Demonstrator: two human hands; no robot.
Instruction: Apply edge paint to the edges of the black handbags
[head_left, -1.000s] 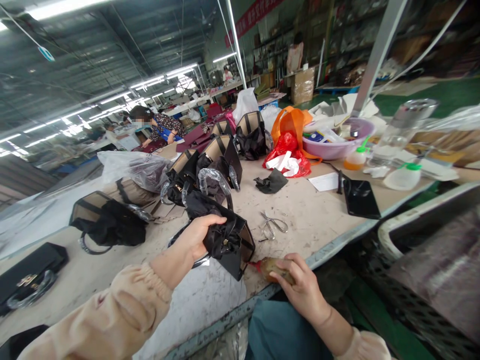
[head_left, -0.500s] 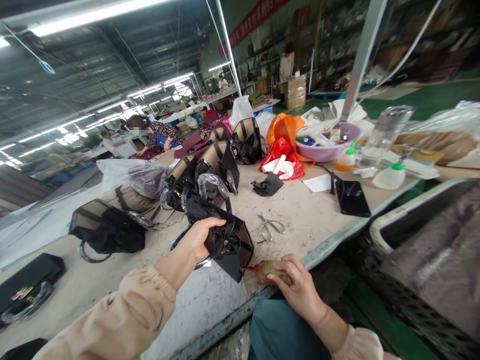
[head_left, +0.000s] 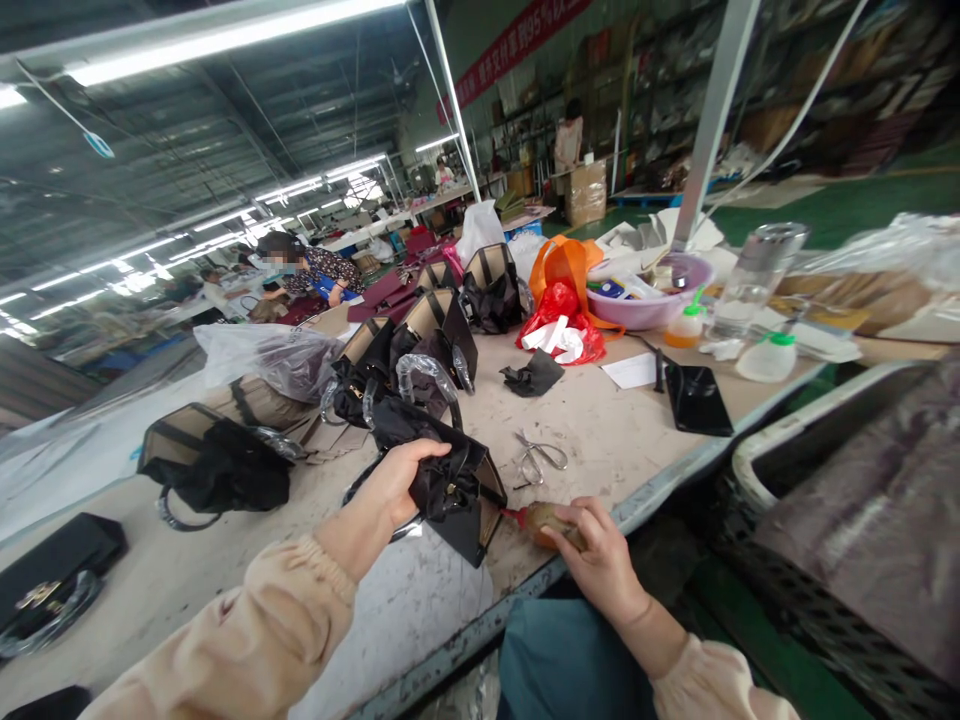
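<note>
My left hand (head_left: 401, 483) is closed on a black handbag (head_left: 459, 520), which lies tilted on the table with its beige-lined open side toward the right. My right hand (head_left: 596, 553) wraps round a small squeeze bottle (head_left: 546, 525) with a red nozzle and amber contents. The nozzle tip meets the bag's edge on the right; whether it touches is too small to tell. Just beyond the bottle lies a pair of metal snips (head_left: 538, 456). Behind the held bag stand more black handbags (head_left: 433, 345) with plastic-wrapped handles.
Another black bag (head_left: 217, 465) sits to the left. Farther right are a black cloth scrap (head_left: 532, 373), a phone-like black slab (head_left: 699, 398), a green-capped bottle (head_left: 769, 358) and a lilac basin (head_left: 645, 312). A crate (head_left: 750, 470) stands beside the table edge. A co-worker (head_left: 311, 270) bends over material behind.
My right hand has shifted slightly, and the bottle's nozzle now points higher along the bag's edge. My left hand keeps its hold on the bag. The view has turned a little.
</note>
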